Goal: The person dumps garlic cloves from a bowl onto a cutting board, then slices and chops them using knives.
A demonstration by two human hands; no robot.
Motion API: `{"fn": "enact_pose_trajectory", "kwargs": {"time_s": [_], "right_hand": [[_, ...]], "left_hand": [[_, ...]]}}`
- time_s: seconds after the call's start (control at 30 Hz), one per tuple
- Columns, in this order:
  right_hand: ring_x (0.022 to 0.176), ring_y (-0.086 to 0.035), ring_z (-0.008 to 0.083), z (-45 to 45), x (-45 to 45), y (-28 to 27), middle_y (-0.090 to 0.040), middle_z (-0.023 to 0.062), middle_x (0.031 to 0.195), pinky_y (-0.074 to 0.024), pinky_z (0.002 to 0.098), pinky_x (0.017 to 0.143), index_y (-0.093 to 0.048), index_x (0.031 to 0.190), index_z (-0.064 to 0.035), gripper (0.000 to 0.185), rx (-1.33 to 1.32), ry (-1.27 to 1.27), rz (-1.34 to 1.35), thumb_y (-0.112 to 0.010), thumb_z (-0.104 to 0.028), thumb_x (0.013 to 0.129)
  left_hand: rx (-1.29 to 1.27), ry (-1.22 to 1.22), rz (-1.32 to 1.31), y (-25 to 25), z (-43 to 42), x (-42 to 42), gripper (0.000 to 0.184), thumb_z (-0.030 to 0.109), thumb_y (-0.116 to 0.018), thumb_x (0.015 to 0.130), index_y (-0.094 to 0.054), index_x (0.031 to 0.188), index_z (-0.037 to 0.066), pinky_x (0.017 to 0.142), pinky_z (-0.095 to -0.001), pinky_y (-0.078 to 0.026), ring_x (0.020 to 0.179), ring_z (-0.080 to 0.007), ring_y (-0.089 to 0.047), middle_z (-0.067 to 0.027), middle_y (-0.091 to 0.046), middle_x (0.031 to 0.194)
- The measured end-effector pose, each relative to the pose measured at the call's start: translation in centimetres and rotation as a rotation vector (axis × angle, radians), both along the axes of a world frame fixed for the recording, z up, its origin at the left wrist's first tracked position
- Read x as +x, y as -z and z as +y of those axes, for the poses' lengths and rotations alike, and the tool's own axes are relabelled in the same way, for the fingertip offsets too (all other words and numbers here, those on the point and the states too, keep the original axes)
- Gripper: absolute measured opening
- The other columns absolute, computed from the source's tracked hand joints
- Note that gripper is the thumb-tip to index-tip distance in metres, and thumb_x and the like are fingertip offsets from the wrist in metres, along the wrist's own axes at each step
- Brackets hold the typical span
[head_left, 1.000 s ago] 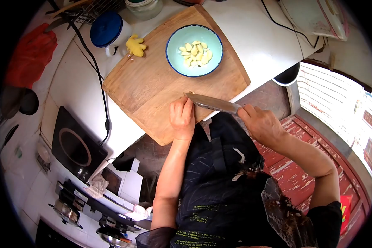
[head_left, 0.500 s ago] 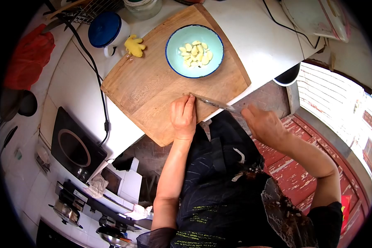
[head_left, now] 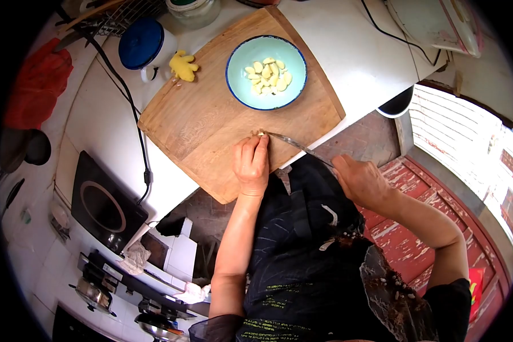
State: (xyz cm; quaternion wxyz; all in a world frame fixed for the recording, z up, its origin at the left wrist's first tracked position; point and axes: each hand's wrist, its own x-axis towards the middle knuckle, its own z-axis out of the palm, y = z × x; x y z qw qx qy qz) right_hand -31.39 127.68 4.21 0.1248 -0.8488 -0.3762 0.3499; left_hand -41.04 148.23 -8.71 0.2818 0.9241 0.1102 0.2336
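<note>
My left hand rests on the wooden board, its fingertips closed on a small pale piece that looks like a garlic clove. In my right hand, off the board's lower right edge, is the handle of a knife. The blade is turned nearly edge-on, and its tip meets the piece at my left fingertips. Above my hands on the board stands a light green bowl with several peeled cloves. A yellow ginger-like root lies at the board's upper left edge.
A white mug with a blue lid and a glass jar stand beyond the board. A black cable runs along its left side, near an induction cooker. A dark bowl is by the counter's right edge.
The knife blade has rolled from showing its broad side to nearly edge-on, and my right hand has dropped slightly. The pale piece now shows at my left fingertips.
</note>
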Motion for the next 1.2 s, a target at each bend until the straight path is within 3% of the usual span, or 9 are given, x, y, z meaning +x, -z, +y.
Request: {"fn": "enact_pose_trajectory", "kwargs": {"time_s": [0.2,0.4,0.57,0.97,1.1,1.2], "right_hand": [[0.062,-0.061,0.0382,0.1,0.1,-0.1,-0.055,0.0166,0.079,-0.0526,0.0436,0.053,-0.044,0.091,-0.0036,0.009,-0.024,-0.028,-0.003,-0.052,-0.006,0.088],[0.062,-0.063,0.0312,0.3,0.3,-0.6,-0.053,0.0132,0.081,-0.0538,0.0388,0.053,-0.046,0.092,-0.0025,0.012,-0.078,-0.115,-0.067,-0.054,-0.005,0.084],[0.072,-0.063,0.0236,0.2,0.2,-0.2,-0.051,0.0090,0.080,-0.0543,0.0343,0.055,-0.049,0.094,-0.0026,0.017,-0.016,-0.219,-0.184,-0.056,-0.005,0.080],[0.068,-0.062,0.0173,1.3,-0.2,-0.7,-0.051,0.0060,0.079,-0.0535,0.0268,0.056,-0.050,0.091,-0.0057,0.016,-0.106,-0.352,-0.352,-0.059,-0.008,0.078],[0.069,-0.063,0.0173,2.2,-0.9,-0.8,-0.053,0.0064,0.080,-0.0538,0.0254,0.056,-0.049,0.093,-0.0061,0.017,-0.200,-0.352,-0.353,-0.059,-0.008,0.079],[0.068,-0.063,0.0241,2.7,-1.2,-0.2,-0.051,0.0100,0.083,-0.0533,0.0322,0.054,-0.049,0.096,-0.0027,0.021,-0.170,-0.240,-0.262,-0.057,-0.004,0.077]], "left_hand": [[0.012,0.019,-0.008,0.0,0.1,0.0,0.021,-0.001,-0.072,0.071,-0.068,0.091,0.003,0.068,-0.0330,-0.050,0.081,-0.0252,-0.060,-0.0072,-0.061,0.088],[-0.024,0.027,0.009,0.1,0.0,-0.3,0.027,-0.006,-0.070,0.064,-0.066,0.089,0.002,0.073,-0.0363,-0.050,0.085,-0.0288,-0.060,-0.0090,-0.062,0.090],[0.015,0.036,0.001,0.2,0.2,-0.4,0.024,-0.004,-0.070,0.064,-0.065,0.088,0.002,0.069,-0.0340,-0.052,0.085,-0.0271,-0.062,-0.0086,-0.062,0.091],[-0.036,0.031,-0.005,0.7,0.0,-0.6,0.028,-0.006,-0.068,0.061,-0.065,0.087,0.001,0.073,-0.0379,-0.050,0.086,-0.0306,-0.060,-0.0100,-0.063,0.092],[-0.002,0.039,0.004,0.5,0.1,-0.6,0.027,-0.005,-0.068,0.061,-0.064,0.087,0.000,0.071,-0.0359,-0.052,0.087,-0.0293,-0.061,-0.0100,-0.062,0.093],[-0.045,0.038,0.004,0.2,0.1,-0.5,0.026,-0.006,-0.068,0.060,-0.064,0.085,0.000,0.073,-0.0386,-0.050,0.086,-0.0311,-0.059,-0.0107,-0.061,0.091]]}}
